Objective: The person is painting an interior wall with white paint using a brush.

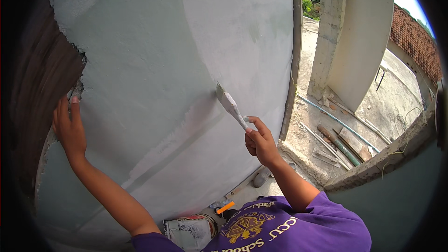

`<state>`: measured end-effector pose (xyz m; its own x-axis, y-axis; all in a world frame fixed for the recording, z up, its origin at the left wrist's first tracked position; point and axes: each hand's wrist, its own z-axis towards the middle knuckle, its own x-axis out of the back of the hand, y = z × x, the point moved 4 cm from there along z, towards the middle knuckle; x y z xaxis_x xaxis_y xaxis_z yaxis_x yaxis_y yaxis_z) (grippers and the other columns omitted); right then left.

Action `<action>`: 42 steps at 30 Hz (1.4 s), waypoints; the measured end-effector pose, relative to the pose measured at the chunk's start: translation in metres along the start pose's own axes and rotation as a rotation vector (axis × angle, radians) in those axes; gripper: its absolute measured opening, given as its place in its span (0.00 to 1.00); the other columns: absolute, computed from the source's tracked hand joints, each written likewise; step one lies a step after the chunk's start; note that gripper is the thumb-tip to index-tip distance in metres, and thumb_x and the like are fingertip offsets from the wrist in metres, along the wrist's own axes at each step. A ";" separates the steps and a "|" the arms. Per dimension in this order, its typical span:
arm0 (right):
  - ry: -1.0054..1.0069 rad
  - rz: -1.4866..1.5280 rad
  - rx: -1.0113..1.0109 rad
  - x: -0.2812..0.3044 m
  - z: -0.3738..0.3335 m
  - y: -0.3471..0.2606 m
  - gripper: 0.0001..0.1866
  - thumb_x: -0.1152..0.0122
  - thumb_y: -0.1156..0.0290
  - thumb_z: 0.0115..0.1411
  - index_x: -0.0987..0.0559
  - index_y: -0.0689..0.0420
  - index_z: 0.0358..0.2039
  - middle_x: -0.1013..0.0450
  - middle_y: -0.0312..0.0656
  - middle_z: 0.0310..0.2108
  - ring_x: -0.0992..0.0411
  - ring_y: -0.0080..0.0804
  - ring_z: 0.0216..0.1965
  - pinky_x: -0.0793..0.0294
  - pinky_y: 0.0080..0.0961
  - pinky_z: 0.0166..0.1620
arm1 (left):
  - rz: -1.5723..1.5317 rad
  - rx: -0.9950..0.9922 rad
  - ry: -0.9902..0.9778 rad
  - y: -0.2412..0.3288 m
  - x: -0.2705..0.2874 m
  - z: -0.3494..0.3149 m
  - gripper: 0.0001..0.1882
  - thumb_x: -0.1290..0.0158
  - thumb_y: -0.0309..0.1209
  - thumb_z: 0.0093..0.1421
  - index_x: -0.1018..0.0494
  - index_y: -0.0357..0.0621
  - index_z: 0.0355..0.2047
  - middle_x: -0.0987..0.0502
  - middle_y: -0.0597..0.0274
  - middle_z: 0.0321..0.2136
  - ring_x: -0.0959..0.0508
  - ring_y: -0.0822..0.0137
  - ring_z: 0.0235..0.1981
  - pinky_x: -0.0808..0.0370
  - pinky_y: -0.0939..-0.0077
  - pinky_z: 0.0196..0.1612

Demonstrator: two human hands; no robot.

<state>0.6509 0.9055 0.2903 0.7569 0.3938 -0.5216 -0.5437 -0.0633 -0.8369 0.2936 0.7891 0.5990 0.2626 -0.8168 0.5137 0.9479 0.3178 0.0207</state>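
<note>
My right hand (pixel 262 141) grips a paintbrush (pixel 229 103) by its paint-smeared handle. The bristles point up and left and meet the wall (pixel 154 46), or come very close to it. Lighter and darker patches of pale grey-green and whitish coating cover the wall. At the left, my left hand (pixel 70 123) has its fingers stretched upward and rests at the wall's rough, broken edge, beside a dark brown surface (pixel 42 60). It holds nothing that I can see.
Below stands a paint-splashed bucket (pixel 191 233), near an orange object (pixel 225 207) by my purple shirt. Through the opening at right, pipes (pixel 340 121) and wood scraps lie on rubble-strewn concrete. A concrete pillar (pixel 326 37) and a low ledge (pixel 387 158) border that area.
</note>
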 end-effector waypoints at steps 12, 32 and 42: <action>0.042 0.016 -0.119 0.011 -0.023 0.019 0.12 0.54 0.68 0.67 0.33 0.50 0.51 0.48 0.26 0.15 0.54 0.14 0.12 0.56 0.16 0.14 | 0.009 -0.009 -0.020 -0.003 0.001 0.000 0.29 0.59 0.49 0.68 0.34 0.37 0.58 0.32 0.49 0.57 0.35 0.52 0.59 0.45 0.61 0.63; -0.024 -0.017 -0.039 -0.002 -0.006 -0.001 0.13 0.54 0.69 0.67 0.33 0.51 0.51 0.47 0.26 0.16 0.53 0.14 0.13 0.54 0.16 0.15 | -0.019 -0.021 0.008 -0.003 0.000 0.002 0.29 0.59 0.48 0.68 0.35 0.36 0.59 0.33 0.47 0.58 0.36 0.51 0.60 0.46 0.61 0.63; 0.066 -0.115 -0.150 0.015 -0.028 0.030 0.13 0.54 0.70 0.66 0.33 0.52 0.51 0.47 0.25 0.14 0.53 0.14 0.11 0.54 0.16 0.14 | 0.013 -0.016 -0.012 -0.005 0.001 0.002 0.30 0.59 0.49 0.68 0.35 0.36 0.58 0.33 0.48 0.57 0.36 0.51 0.60 0.46 0.60 0.64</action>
<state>0.6566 0.8839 0.2527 0.8357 0.3457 -0.4267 -0.3958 -0.1595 -0.9044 0.2887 0.7881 0.6008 0.2728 -0.8067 0.5242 0.9472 0.3206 0.0005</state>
